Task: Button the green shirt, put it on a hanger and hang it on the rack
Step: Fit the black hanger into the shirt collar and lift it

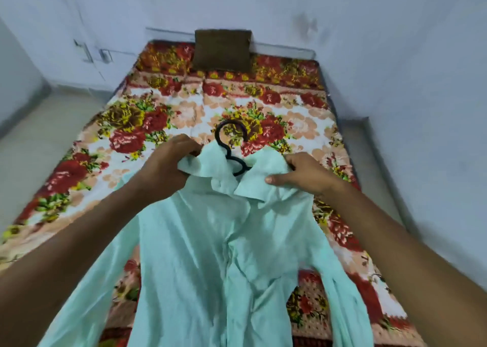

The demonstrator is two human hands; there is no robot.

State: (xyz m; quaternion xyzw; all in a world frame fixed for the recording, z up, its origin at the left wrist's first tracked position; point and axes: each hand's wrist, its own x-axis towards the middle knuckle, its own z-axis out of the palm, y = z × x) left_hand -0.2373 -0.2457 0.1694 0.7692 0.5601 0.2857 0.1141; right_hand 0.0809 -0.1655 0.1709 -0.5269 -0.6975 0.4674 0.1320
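A bed [79,178] fills the corner of the room, covered edge to edge with a floral sheet [163,120] of red and yellow blooms on white and peach. At the far edge, near the middle, a brown pillow [222,50] stands propped against the wall. The pale green shirt [210,267] hangs over the near edge; whether it touches the sheet is unclear.

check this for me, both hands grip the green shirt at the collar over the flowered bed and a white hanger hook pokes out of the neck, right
Not quite: the hanger is black, not white, as the head view shows. The rest holds: the left hand and the right hand both grip the green shirt at the collar over the flowered bed, and the hook pokes out of the neck.
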